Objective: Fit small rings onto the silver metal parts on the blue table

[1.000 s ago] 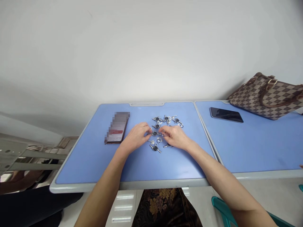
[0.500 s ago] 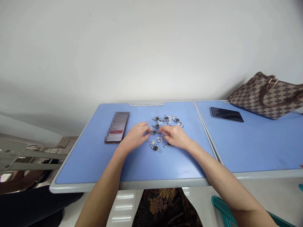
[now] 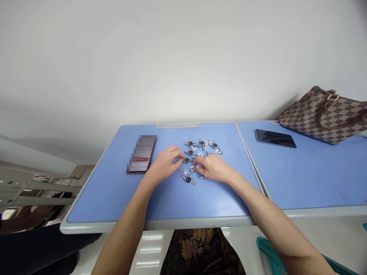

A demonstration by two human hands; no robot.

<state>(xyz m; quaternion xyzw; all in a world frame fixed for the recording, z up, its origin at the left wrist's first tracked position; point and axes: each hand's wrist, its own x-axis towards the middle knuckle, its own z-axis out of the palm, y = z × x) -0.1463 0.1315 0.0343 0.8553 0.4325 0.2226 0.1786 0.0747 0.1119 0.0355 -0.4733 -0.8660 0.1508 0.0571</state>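
Both bare hands sit low over a loose cluster of small silver keys [image 3: 202,151], with black round heads, thin shanks and a few split rings among them, in the middle of the blue bench [image 3: 114,198]. The left hand [image 3: 164,166] lies on the cluster's left side, fingers curled and bunched, its fingertips [image 3: 181,156] just beside one black-headed key [image 3: 187,160]. That key lies between the hands, its long axis running roughly left to right across the view. Its head is toward the left hand, which is the nearer one, and its shank points toward the right hand (exactly where the shank ends is too small to tell).

The right hand [image 3: 213,168] lies on the other side, fingers angled down and inward, their tips [image 3: 196,162] on or just over a thin silver shank [image 3: 195,167] that slants low across the view. Neither hand is spread or pressed to the other, but whether either pinches anything cannot be told: the fingers hide the contact.

Another key [image 3: 188,179] lies below the hands, slanting toward the bench's front edge. Off to the left rests a phone [image 3: 142,154] with a pixelated screen; on the neighbouring bench [image 3: 315,179] are a dark phone [image 3: 275,138] and a checked handbag [image 3: 323,116] — the bag against the wall.
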